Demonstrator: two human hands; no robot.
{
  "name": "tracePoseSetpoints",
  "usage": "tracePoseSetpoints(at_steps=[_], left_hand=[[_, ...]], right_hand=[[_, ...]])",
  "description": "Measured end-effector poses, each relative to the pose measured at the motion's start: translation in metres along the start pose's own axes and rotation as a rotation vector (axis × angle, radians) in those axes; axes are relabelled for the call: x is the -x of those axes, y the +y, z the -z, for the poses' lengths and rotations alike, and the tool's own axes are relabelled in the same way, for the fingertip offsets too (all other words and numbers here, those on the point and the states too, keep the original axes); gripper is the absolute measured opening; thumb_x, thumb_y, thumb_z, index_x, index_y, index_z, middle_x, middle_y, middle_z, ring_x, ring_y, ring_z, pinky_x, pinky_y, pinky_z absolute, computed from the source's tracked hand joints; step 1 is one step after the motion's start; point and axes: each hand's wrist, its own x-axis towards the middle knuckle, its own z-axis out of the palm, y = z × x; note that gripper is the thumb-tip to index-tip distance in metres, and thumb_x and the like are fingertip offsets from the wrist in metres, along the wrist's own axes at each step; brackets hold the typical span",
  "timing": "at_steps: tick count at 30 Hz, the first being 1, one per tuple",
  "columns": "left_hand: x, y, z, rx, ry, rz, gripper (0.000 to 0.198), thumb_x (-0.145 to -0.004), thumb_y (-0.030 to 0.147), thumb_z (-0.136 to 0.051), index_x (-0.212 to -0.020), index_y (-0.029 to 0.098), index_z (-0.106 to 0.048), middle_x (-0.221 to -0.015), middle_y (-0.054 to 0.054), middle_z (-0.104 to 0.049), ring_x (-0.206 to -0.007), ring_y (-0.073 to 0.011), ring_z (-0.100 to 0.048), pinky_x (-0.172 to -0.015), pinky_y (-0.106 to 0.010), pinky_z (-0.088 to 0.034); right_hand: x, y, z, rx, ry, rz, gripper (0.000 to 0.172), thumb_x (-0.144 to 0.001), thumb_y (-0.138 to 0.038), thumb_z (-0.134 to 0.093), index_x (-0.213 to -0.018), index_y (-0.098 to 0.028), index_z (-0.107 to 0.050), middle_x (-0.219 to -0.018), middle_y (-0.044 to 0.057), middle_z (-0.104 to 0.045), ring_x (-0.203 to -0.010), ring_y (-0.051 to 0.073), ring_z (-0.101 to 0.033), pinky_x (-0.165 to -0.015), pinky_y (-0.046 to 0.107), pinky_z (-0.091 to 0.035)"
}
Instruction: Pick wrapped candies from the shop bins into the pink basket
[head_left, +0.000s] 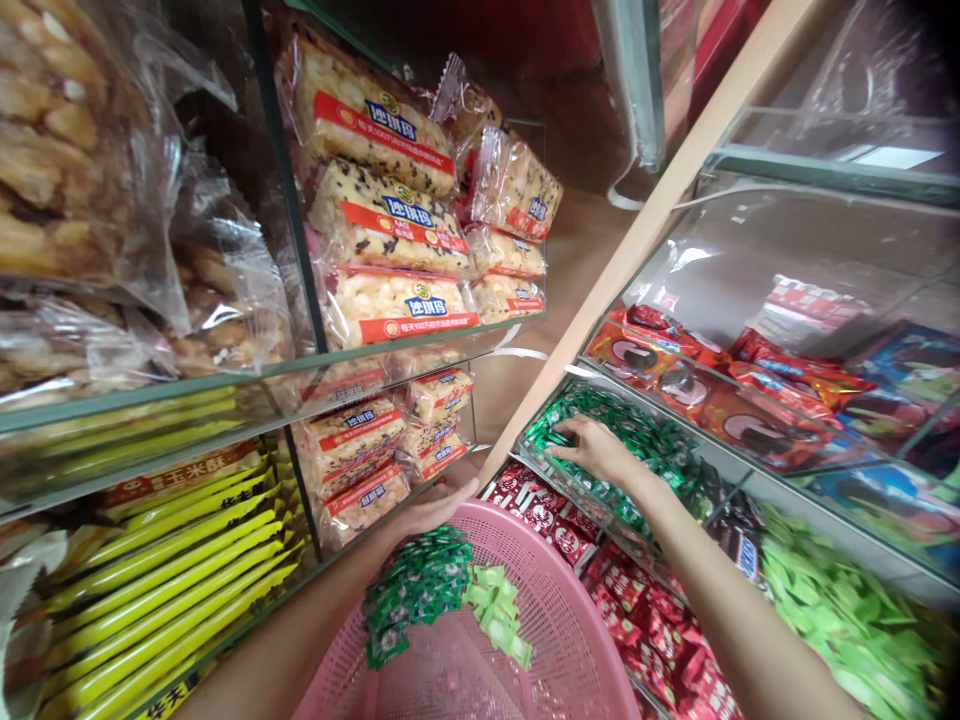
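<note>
A pink perforated plastic basket is tilted in front of me. My left hand is at its far left rim, supporting it; part of the grip is hidden behind the rim. Inside lie a pile of dark green wrapped candies and a smaller group of light green packets. To the right, my right hand reaches into a clear shelf bin of green wrapped candies. Its fingers are apart and curved down at the candies, and I see nothing held between them.
Red candy packets fill the bins below my right arm, with light green packets farther right. Orange-red snack bags sit above behind clear panels. On the left are wrapped puffed-grain bars and yellow snack packs. A wooden post divides the shelves.
</note>
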Motion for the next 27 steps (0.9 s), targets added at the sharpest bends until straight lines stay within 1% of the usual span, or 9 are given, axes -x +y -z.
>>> tracePoseSetpoints(at_steps=[4,8,11,15,17,19,21,24,27], left_hand=[[-0.003,-0.005,-0.002,-0.040,-0.009,0.013,0.083,-0.077,0.075,-0.010,-0.086,0.018,-0.068,-0.085,-0.009,-0.066,-0.087,-0.0272,-0.058,-0.082,-0.034,-0.040],[-0.007,-0.012,-0.004,-0.039,0.042,-0.038,0.080,-0.078,0.075,-0.012,-0.086,0.018,-0.067,-0.085,-0.007,-0.066,-0.087,-0.0247,-0.057,-0.081,-0.031,-0.041],[-0.009,-0.015,-0.005,-0.038,0.052,-0.063,0.079,-0.079,0.074,-0.011,-0.081,0.017,-0.066,-0.083,-0.007,-0.065,-0.086,-0.0237,-0.057,-0.081,-0.030,-0.041],[-0.010,-0.018,-0.007,-0.040,0.044,-0.052,0.079,-0.080,0.074,-0.011,-0.080,0.017,-0.066,-0.083,-0.007,-0.065,-0.087,-0.0238,-0.058,-0.083,-0.031,-0.040],[-0.011,-0.018,-0.008,-0.039,0.037,-0.040,0.080,-0.079,0.074,-0.011,-0.082,0.017,-0.067,-0.086,-0.008,-0.066,-0.089,-0.0248,-0.058,-0.084,-0.032,-0.040],[-0.011,-0.019,-0.009,-0.026,0.024,-0.033,0.080,-0.079,0.074,-0.012,-0.089,0.017,-0.067,-0.090,-0.008,-0.067,-0.091,-0.0260,-0.058,-0.087,-0.033,-0.039],[-0.012,-0.019,-0.010,0.007,0.017,-0.042,0.077,-0.080,0.073,-0.015,-0.095,0.018,-0.067,-0.095,-0.008,-0.067,-0.096,-0.0266,-0.057,-0.090,-0.034,-0.038],[-0.012,-0.019,-0.011,0.061,0.031,-0.047,0.072,-0.080,0.071,-0.021,-0.098,0.019,-0.067,-0.096,-0.007,-0.067,-0.098,-0.0265,-0.056,-0.090,-0.033,-0.037],[-0.012,-0.021,-0.012,0.058,0.052,-0.044,0.071,-0.080,0.070,-0.022,-0.093,0.017,-0.068,-0.089,-0.007,-0.068,-0.092,-0.0256,-0.058,-0.087,-0.033,-0.039]], right_hand=[[-0.002,-0.005,-0.005,0.085,-0.011,0.039,0.025,-0.080,-0.037,-0.057,-0.095,-0.018,-0.063,-0.087,0.007,-0.061,-0.081,0.018,-0.058,-0.071,0.027,-0.043],[-0.003,-0.010,-0.002,0.070,-0.039,0.107,0.016,-0.082,-0.030,-0.053,-0.087,-0.017,-0.062,-0.085,0.006,-0.061,-0.077,0.017,-0.057,-0.070,0.026,-0.041],[-0.002,-0.011,0.003,0.033,-0.022,0.128,0.014,-0.084,-0.028,-0.050,-0.083,-0.018,-0.061,-0.081,0.005,-0.062,-0.075,0.016,-0.056,-0.068,0.025,-0.040],[0.001,-0.008,0.010,0.006,0.023,0.106,0.015,-0.085,-0.028,-0.048,-0.083,-0.019,-0.060,-0.076,0.003,-0.063,-0.070,0.016,-0.056,-0.065,0.025,-0.039],[0.002,-0.006,0.011,0.017,0.060,0.108,0.016,-0.085,-0.028,-0.046,-0.084,-0.018,-0.060,-0.080,0.004,-0.063,-0.074,0.017,-0.056,-0.067,0.026,-0.040],[0.003,-0.005,0.011,0.030,0.103,0.109,0.017,-0.085,-0.028,-0.046,-0.087,-0.018,-0.060,-0.085,0.006,-0.063,-0.078,0.018,-0.057,-0.070,0.027,-0.040],[0.002,-0.004,0.010,0.029,0.127,0.110,0.017,-0.085,-0.029,-0.047,-0.088,-0.018,-0.060,-0.086,0.006,-0.062,-0.079,0.018,-0.057,-0.071,0.027,-0.041],[0.000,-0.005,0.012,-0.070,0.126,0.093,0.018,-0.082,-0.033,-0.051,-0.087,-0.018,-0.060,-0.080,0.005,-0.062,-0.074,0.017,-0.056,-0.068,0.028,-0.041],[-0.001,-0.007,0.017,-0.284,0.092,0.018,0.026,-0.077,-0.042,-0.057,-0.084,-0.018,-0.058,-0.072,0.002,-0.060,-0.065,0.015,-0.054,-0.062,0.027,-0.041]])
